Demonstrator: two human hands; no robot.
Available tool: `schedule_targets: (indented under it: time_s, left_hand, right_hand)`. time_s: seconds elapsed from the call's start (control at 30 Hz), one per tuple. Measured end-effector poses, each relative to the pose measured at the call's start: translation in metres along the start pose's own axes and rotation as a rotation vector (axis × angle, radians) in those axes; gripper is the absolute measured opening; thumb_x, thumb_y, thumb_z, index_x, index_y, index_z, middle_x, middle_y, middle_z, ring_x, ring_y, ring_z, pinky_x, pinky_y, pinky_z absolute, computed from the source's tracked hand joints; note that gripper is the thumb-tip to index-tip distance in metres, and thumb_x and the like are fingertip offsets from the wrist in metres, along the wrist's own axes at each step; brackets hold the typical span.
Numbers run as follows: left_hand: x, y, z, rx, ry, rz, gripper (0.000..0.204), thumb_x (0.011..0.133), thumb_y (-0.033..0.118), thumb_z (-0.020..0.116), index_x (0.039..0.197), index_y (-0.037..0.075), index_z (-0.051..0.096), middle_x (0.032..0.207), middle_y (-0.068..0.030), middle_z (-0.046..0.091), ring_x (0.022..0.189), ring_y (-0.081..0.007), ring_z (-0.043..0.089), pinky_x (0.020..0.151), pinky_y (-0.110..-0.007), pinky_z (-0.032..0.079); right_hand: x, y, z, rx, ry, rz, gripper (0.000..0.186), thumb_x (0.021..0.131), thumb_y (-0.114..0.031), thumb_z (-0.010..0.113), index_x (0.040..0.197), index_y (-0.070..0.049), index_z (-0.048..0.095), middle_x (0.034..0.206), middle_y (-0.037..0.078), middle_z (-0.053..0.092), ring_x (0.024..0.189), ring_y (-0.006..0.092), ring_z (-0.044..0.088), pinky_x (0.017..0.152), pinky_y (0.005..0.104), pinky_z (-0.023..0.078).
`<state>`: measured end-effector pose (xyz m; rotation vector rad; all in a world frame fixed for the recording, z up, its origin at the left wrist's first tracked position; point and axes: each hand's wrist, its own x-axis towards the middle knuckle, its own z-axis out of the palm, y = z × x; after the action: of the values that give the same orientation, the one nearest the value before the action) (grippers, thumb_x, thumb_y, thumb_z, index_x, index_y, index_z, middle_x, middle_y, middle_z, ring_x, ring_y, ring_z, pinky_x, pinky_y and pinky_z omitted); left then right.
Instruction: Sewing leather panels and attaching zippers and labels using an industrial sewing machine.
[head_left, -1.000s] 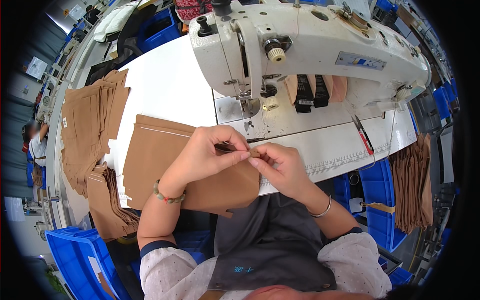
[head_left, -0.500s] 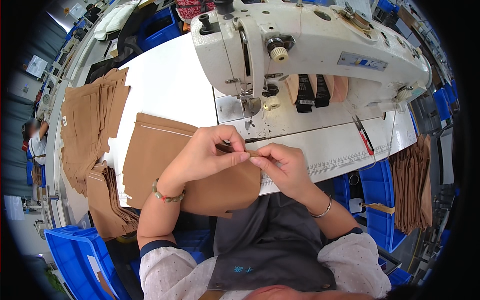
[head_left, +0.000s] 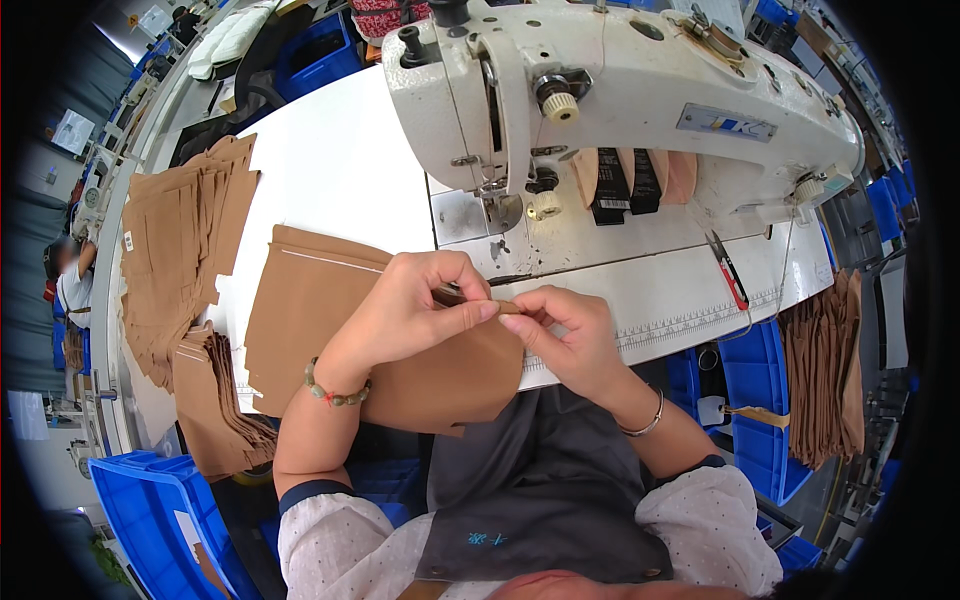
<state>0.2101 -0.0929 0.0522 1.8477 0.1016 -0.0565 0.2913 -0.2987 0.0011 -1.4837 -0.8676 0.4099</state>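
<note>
Barely shifting, your left hand (head_left: 425,305) and right hand (head_left: 572,335) keep a brown fabric panel (head_left: 430,385) pinched steady near the sewing machine (head_left: 630,85)

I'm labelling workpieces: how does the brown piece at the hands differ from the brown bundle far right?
The brown piece spreads out over the tabletop; the brown bundle hangs in narrow layers by the blue bin. The piece shows a white line near its far edge; the bundle shows none. The left hand and right hand pinch the piece; neither touches the bundle. Both are brown.
</note>
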Motion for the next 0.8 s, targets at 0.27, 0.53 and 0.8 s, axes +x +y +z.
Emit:
schedule_targets:
  time_s: [0.27, 0.53, 0.8]
  left_hand:
    - [0.001, 0.0, 0.001, 0.01, 0.001, 0.048, 0.017, 0.086, 0.009, 0.08, 0.078, 0.004, 0.067, 0.086, -0.0029, 0.072, 0.082, -0.0076, 0.063, 0.073, -0.023, 0.05]
    - [0.002, -0.001, 0.002, 0.016, 0.003, -0.003, 0.01, 0.087, 0.008, 0.079, 0.086, 0.002, 0.071, 0.087, -0.0035, 0.07, 0.081, -0.0086, 0.064, 0.073, -0.023, 0.05]
    - [-0.014, 0.028, -0.018, 0.198, 0.348, 0.472, 0.001, 0.09, 0.0, 0.071, 0.089, -0.001, 0.07, 0.087, -0.0033, 0.064, 0.075, -0.0092, 0.058, 0.066, -0.022, 0.045]
  right_hand:
    - [-0.001, 0.004, -0.001, -0.059, 0.019, -0.04, 0.014, 0.092, -0.01, 0.075, 0.095, 0.003, 0.072, 0.08, 0.008, 0.071, 0.067, 0.0113, 0.066, 0.061, 0.0254, 0.053]
    - [-0.002, 0.005, -0.001, -0.084, 0.043, -0.083, 0.012, 0.092, -0.009, 0.075, 0.098, 0.001, 0.071, 0.08, 0.007, 0.071, 0.067, 0.0114, 0.066, 0.061, 0.0256, 0.052]
    - [-0.023, -0.008, 0.01, -0.013, -0.244, 0.06, 0.013, 0.094, -0.011, 0.072, 0.096, 0.001, 0.065, 0.075, 0.008, 0.068, 0.066, 0.0096, 0.063, 0.061, 0.0276, 0.05]
